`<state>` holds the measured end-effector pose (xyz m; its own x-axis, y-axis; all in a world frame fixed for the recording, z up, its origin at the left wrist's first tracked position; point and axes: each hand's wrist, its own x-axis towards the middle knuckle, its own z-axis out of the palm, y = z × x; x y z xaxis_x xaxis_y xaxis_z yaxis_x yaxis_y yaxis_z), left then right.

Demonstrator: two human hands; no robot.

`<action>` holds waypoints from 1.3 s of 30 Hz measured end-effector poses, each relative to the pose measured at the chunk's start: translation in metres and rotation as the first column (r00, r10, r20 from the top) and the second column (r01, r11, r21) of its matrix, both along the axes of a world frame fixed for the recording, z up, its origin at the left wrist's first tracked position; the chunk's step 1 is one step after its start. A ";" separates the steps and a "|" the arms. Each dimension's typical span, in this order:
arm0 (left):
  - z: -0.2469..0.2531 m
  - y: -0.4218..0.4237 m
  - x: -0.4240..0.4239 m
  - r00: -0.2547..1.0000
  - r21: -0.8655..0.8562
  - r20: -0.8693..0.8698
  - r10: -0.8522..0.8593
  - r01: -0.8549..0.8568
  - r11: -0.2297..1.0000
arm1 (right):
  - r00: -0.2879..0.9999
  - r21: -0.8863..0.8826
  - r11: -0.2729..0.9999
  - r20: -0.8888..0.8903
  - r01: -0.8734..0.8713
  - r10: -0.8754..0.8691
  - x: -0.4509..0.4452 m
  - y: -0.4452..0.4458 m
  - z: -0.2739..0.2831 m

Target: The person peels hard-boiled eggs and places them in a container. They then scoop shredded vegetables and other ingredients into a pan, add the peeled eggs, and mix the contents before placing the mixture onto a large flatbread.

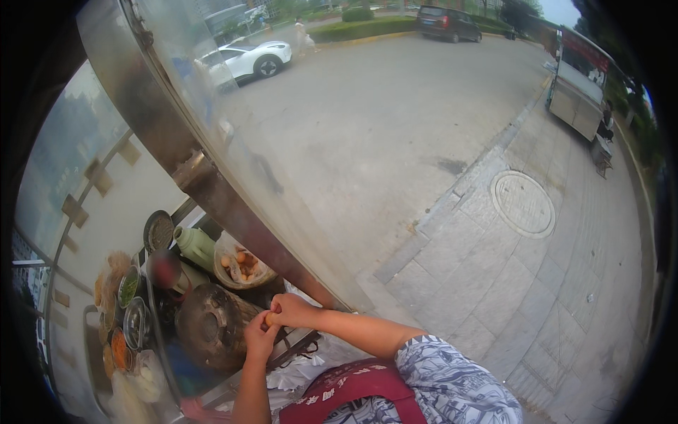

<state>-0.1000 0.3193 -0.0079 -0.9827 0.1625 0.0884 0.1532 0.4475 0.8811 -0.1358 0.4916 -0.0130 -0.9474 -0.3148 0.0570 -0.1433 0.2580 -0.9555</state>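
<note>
My left hand (258, 335) and my right hand (292, 311) meet at the front edge of the cart, with their fingers closed around a brown egg (269, 319). Fingers cover most of its shell. Just left of them sits a round, soot-stained stove top (209, 328) with a ring-shaped centre. Behind my hands, a basket (244, 286) lined with clear plastic contains several brown eggs (241, 257). A pale green thermos flask (195, 246) leans beside this basket.
Bowls of chopped greens (128, 287) and shredded orange vegetable (121, 349) line the cart's left side, near plastic bags (140, 384). A metal post (196, 169) and clear panel rise close by on the right. Beyond lie a paved walkway (466, 275), a road and another cart (580, 79).
</note>
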 end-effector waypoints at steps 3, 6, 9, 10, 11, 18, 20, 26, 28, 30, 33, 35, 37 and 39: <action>-0.002 -0.003 -0.002 0.997 0.142 0.071 -0.029 0.018 0.990 | 0.997 -0.087 0.995 0.071 0.039 -0.033 -0.002 -0.001 -0.005; 0.005 -0.003 -0.001 0.984 0.310 0.174 -0.024 -0.031 0.950 | 0.986 -0.226 0.974 0.165 0.005 0.033 0.004 0.003 0.011; -0.016 -0.014 -0.011 0.976 -0.068 -0.193 -0.103 0.091 0.993 | 0.999 -0.141 0.990 0.050 -0.011 0.018 0.001 0.000 0.003; -0.022 -0.017 -0.013 0.983 -0.033 -0.147 -0.106 0.102 0.994 | 1.000 -0.093 0.996 -0.004 -0.012 0.012 0.000 -0.001 -0.001; -0.028 -0.020 -0.014 0.989 0.002 -0.101 -0.110 0.111 0.994 | 0.998 -0.132 0.991 0.049 -0.029 0.035 -0.001 -0.001 -0.005; -0.004 -0.008 -0.008 0.970 0.397 0.208 -0.125 0.033 0.917 | 0.980 -0.268 0.963 0.187 -0.019 0.071 -0.006 0.001 -0.016; -0.005 -0.009 -0.008 0.974 0.402 0.192 -0.121 0.035 0.915 | 0.977 -0.264 0.965 0.203 -0.004 0.060 -0.005 0.001 -0.010; -0.004 -0.005 -0.005 0.976 0.349 0.171 -0.132 0.065 0.935 | 0.970 -0.246 0.967 0.213 -0.061 0.116 0.002 0.003 0.011; -0.005 -0.005 -0.006 0.967 0.350 0.218 -0.134 0.051 0.935 | 0.958 -0.284 0.957 0.254 -0.058 0.133 0.001 0.005 0.007; -0.003 -0.007 -0.006 0.954 0.390 0.261 -0.151 0.039 0.920 | 0.957 -0.291 0.954 0.252 -0.070 0.146 -0.001 0.005 0.003; -0.012 -0.011 -0.009 0.965 0.370 0.203 -0.163 0.079 0.926 | 0.943 -0.278 0.957 0.286 -0.086 0.168 -0.003 0.007 0.002; -0.013 -0.012 -0.007 0.966 0.338 0.203 -0.161 0.085 0.937 | 0.935 -0.257 0.961 0.305 -0.102 0.181 -0.004 0.007 0.002; -0.016 -0.011 -0.006 0.968 0.331 0.185 -0.171 0.102 0.938 | 0.933 -0.220 0.968 0.308 -0.120 0.186 -0.005 0.007 0.000; -0.020 -0.012 -0.008 0.971 0.344 0.151 -0.187 0.126 0.931 | 0.929 -0.217 0.967 0.314 -0.130 0.195 -0.008 0.007 -0.003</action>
